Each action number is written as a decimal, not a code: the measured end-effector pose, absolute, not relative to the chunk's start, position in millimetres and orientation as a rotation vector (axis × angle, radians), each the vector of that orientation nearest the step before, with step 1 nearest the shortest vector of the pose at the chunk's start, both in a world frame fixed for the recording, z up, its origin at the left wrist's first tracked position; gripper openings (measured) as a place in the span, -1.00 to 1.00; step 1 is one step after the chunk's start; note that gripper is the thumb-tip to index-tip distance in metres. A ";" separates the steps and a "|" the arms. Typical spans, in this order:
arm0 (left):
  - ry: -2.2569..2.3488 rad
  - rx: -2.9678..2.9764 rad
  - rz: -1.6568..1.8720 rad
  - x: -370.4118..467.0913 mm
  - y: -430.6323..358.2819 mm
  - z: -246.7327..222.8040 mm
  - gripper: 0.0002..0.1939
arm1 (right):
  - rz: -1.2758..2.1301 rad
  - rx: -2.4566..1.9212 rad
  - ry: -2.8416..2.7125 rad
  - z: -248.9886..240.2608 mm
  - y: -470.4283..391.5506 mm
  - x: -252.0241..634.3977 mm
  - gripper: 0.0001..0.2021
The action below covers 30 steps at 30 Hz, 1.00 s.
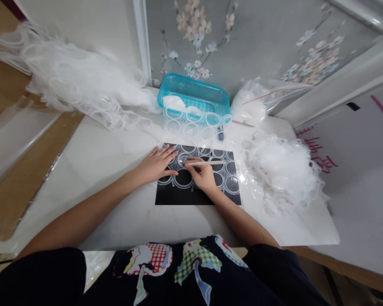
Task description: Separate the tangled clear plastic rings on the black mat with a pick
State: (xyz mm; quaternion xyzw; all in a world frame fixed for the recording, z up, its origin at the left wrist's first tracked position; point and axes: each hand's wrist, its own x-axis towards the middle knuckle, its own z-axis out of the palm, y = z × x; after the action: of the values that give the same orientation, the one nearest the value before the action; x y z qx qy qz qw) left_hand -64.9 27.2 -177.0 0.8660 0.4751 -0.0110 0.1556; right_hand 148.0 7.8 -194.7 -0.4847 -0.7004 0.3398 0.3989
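A black rectangular mat (175, 198) lies on the white table in front of me. On it rests a clear plastic sheet (231, 185) with rows of round outlines. My left hand (158, 165) lies flat with its fingers spread over the sheet's left part. My right hand (202, 173) grips a thin, pale stick (210, 162), held nearly level and pointing right. Its fingertips are at one of the circles near the middle of the sheet. The stick's left end is partly hidden by the fingers, so I cannot tell whether it touches the sheet.
A blue plastic basket (194, 83) stands behind the mat, with clear ring sheets (191, 127) leaning at its front. Heaps of clear ring-cut plastic lie left (79, 80) and right (284, 170). A zip bag (252, 106) of white material sits right of the basket.
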 end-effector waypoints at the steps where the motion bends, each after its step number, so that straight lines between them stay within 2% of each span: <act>1: 1.361 2.472 -0.023 -64.8 26.9 -177.2 -0.19 | 0.858 -1.232 -1.771 -195.0 7.4 148.1 -0.82; 10: 1.375 2.501 -0.075 -63.9 25.0 -175.5 -0.20 | 0.829 -1.229 -1.784 -194.6 8.3 149.6 -0.82; 20: 1.467 2.398 -0.123 -60.5 21.5 -169.7 -0.12 | 0.423 -1.154 -2.271 -192.3 12.8 161.0 -0.78; 22: 1.462 2.380 -0.133 -60.7 21.2 -168.2 -0.10 | 0.287 -1.225 -2.112 -179.3 41.5 177.0 -0.79; 25: 1.441 2.370 -0.101 -64.3 21.1 -168.5 -0.06 | 0.000 -1.332 -1.434 -153.1 85.3 195.5 -0.72; 27: 1.432 2.375 -0.061 -68.4 21.4 -170.3 -0.02 | 0.010 -1.272 -1.337 -140.8 96.6 191.8 -0.72; 30: 1.444 2.393 -0.017 -75.5 22.2 -173.7 0.01 | 0.275 -1.142 -1.747 -142.8 80.5 161.9 -0.80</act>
State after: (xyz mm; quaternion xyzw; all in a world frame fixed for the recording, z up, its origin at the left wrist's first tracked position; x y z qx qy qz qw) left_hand -75.5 22.2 -173.7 0.8435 0.5087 -0.0060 0.1724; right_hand 161.9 80.5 -142.8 -0.4712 -0.7208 0.1136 0.4955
